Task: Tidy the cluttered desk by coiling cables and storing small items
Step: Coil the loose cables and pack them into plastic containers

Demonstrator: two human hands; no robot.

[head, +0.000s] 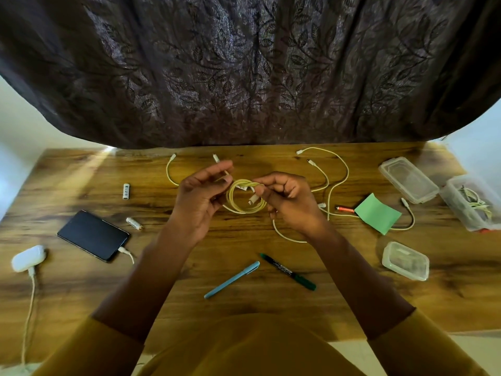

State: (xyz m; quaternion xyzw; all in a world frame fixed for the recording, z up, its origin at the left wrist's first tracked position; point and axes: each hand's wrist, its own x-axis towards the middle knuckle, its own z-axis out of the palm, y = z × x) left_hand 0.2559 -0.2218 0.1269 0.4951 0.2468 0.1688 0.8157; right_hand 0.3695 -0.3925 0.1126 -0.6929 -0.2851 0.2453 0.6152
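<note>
Head view: both hands, left [202, 194] and right [284, 198], pinch coiled cable [245, 199] above desk [189, 294].

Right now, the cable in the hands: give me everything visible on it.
The cable is cream-white, thin and rubbery-looking, wound into several round loops held above the desk. The right hand pinches the coil's right side beside a white plug. The left hand pinches the loose end, whose plug points toward the curtain.
</note>
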